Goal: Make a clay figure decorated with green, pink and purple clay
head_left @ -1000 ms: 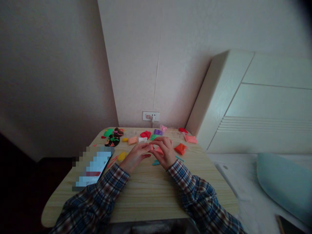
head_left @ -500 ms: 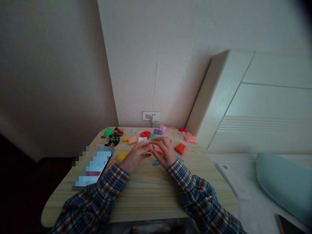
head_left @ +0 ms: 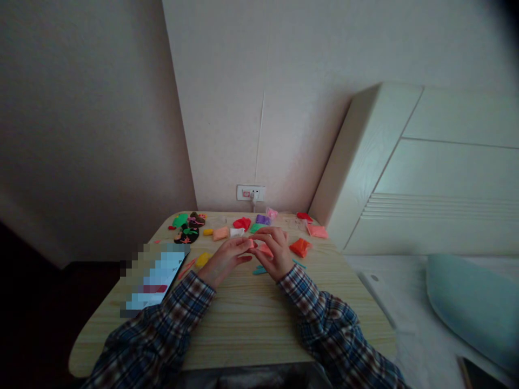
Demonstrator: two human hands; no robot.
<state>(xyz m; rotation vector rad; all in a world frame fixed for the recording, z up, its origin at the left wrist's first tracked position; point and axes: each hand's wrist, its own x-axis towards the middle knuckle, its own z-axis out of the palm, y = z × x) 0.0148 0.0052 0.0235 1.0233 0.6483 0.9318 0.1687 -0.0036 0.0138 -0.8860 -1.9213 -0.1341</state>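
Over the middle of the wooden table [head_left: 235, 324], my left hand [head_left: 227, 258] and my right hand [head_left: 273, 253] meet at the fingertips. Between them is soft pink modelling clay [head_left: 265, 249]. The left thumb and fingers pinch one small end of it, while the right fingers curl round the larger part; its exact shape is partly hidden. Teal clay tools [head_left: 259, 269] lie under my right hand. Near my left wrist is a yellow clay lump [head_left: 202, 260], with a coral-coloured stick [head_left: 187, 268] beside it.
Clay packets lie along the back, among them orange [head_left: 300, 247], peach [head_left: 221, 233], purple [head_left: 263, 219] and pink [head_left: 317, 231] ones. Finished-looking clay figures on a black disc [head_left: 187, 234] sit back left. A blurred-out tablet or phone [head_left: 156, 278] lies left. A wall socket [head_left: 251, 193] is behind.
Almost nothing differs. Both hands keep their place over the table, with the fingers shifting very slightly on the pink clay.
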